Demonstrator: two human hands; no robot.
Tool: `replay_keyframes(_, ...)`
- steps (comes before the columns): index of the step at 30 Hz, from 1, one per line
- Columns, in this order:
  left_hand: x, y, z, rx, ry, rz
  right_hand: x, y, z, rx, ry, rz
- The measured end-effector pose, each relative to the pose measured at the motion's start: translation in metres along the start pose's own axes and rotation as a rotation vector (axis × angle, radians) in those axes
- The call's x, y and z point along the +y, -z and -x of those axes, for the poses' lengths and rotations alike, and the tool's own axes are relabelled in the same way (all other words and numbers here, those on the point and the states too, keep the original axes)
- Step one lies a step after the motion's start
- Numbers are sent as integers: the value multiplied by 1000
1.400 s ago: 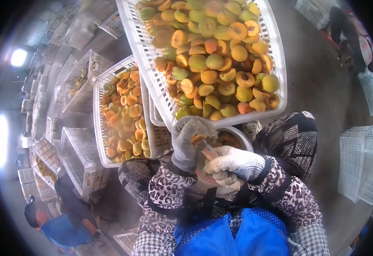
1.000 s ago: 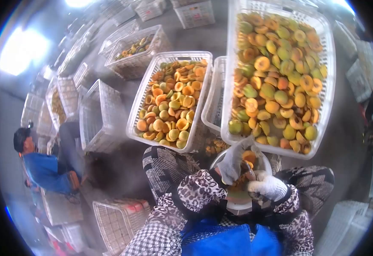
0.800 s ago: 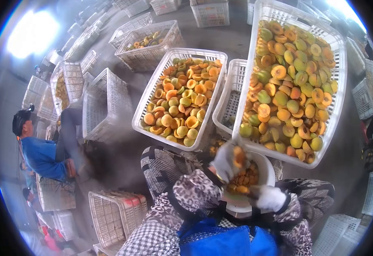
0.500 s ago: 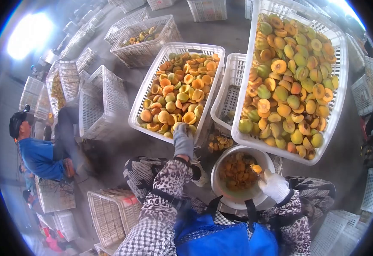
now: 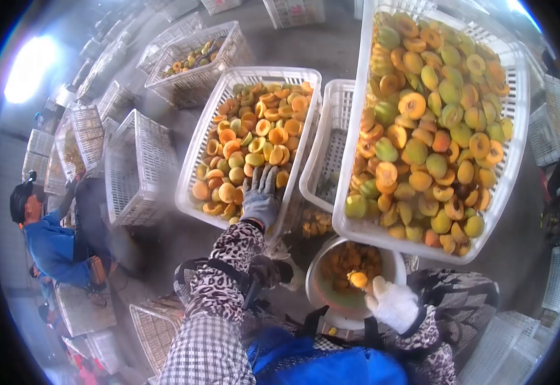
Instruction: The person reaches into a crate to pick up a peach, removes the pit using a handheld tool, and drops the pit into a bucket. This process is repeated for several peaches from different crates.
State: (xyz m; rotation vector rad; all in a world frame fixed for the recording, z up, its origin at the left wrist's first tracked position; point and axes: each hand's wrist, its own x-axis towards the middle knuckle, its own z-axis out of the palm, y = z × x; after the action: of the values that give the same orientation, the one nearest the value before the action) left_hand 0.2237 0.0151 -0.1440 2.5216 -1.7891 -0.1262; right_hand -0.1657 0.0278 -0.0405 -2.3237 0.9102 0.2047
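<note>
My left hand (image 5: 261,200), in a grey glove, lies palm down with fingers spread on halved, pitted apricot-like fruit (image 5: 232,147) in a white plastic crate (image 5: 185,192). My right hand (image 5: 392,304), in a white glove, is closed at the right side of a white bucket (image 5: 314,292). A small yellow-orange piece (image 5: 358,279) shows just past its fingertips, over the bucket; I cannot tell what the fingers grip. Orange-brown pieces (image 5: 350,256) lie inside the bucket. A larger crate (image 5: 414,250), heaped with halved fruit (image 5: 434,154), stands ahead on the right.
Between the two crates sits a lower white crate (image 5: 323,183). Fruit pieces (image 5: 316,222) show beneath it. A crate on its side (image 5: 140,170) and another with some fruit (image 5: 196,80) stand ahead left. A person in blue (image 5: 58,247) sits at the left.
My left hand has moved from the crate's near right corner further in, its fingers now spread over the fruit. My right hand and the yellow-orange piece have dropped lower; the view has shifted slightly.
</note>
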Motion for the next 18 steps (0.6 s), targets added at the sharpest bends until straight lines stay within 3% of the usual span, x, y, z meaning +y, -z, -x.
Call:
replay_keyframes(1, -1, 0, -8, -35, -12, -99, -2, 9, -8, 101, 116, 19)
replay_keyframes(2, -1, -4, -11, -76, 33, -19, -13, 19, -8, 14, -35, 66)
replay_keyframes(5, -2, 40, -22, -281, -25, 35, -22, 34, -7, 69, 28, 91)
replay_keyframes(6, -3, 60, -36, -313, -16, 68, -25, 34, -6, 36, -39, 83)
replay_keyframes(7, -4, 75, -47, -352, 0, 101, -19, 24, -2, 83, 134, 271)
replay_keyframes(8, -4, 78, -46, 91, -122, 122, -20, 16, 0, 32, 97, 260)
replay_keyframes(9, -5, 75, -55, 222, -170, -16, -22, 14, -1, -24, 65, 249)
replay_keyframes(10, -10, 58, -70, 166, -100, 19, -15, 13, -3, 34, 260, 215)
replay_keyframes(11, -15, 34, -84, 115, -30, 57, -29, 28, -6, -44, 59, 131)
replay_keyframes(12, -9, 16, -96, -151, 41, 89, -29, 33, -10, -28, 131, 137)
replay_keyframes(13, 16, 23, -94, -156, 66, 57, -30, 38, -14, -15, 198, 141)
replay_keyframes(14, 19, 16, -93, -102, 67, 113, -45, 49, -17, 0, -17, 115)
replay_keyframes(17, 17, 9, -92, -27, 39, 209, -39, 46, -23, 31, 83, 126)
replay_keyframes(18, 18, 15, -93, -64, 46, 175, -44, 47, -25, 46, 29, 110)
